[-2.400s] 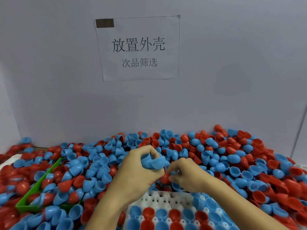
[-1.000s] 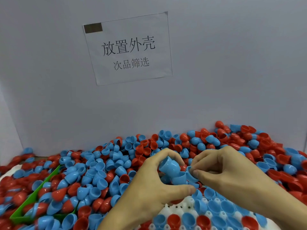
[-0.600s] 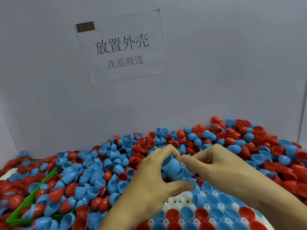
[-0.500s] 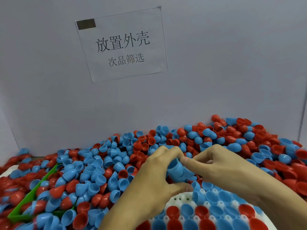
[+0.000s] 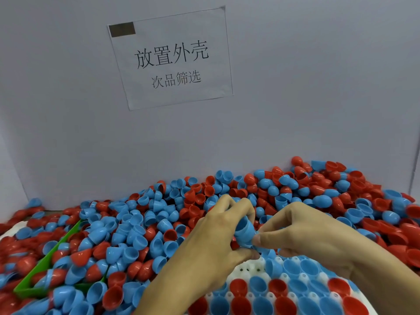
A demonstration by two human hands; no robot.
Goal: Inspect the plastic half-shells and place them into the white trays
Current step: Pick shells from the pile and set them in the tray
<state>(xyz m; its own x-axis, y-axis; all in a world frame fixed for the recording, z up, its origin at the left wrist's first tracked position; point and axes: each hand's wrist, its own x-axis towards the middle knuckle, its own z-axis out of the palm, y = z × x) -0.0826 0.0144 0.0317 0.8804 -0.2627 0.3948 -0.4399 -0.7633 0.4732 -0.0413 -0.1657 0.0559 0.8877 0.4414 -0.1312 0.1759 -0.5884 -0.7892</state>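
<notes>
1. I hold a small stack of blue half-shells in my left hand, fingers curled over the top and thumb under it, just above the far edge of the white tray.
2. My right hand pinches the lower end of that stack with thumb and forefinger; the other fingers curl loosely underneath.
3. As I judge it, the step is to peel one shell off the nest. A light twist should free it better than a straight pull, and I should turn the rim toward me to check for cracks or flash before seating it.
4. The tray is moulded white plastic with round pockets. The near rows already carry red and blue shells, open side up; some pockets near my hands look bare.
5. The shells are smooth, thin-walled, glossy cups, slippery when nested.
6. Around the tray the surface is heaped with a loose pile of shells. A green bin lies half buried on the left, and a paper sign is on the wall.
</notes>
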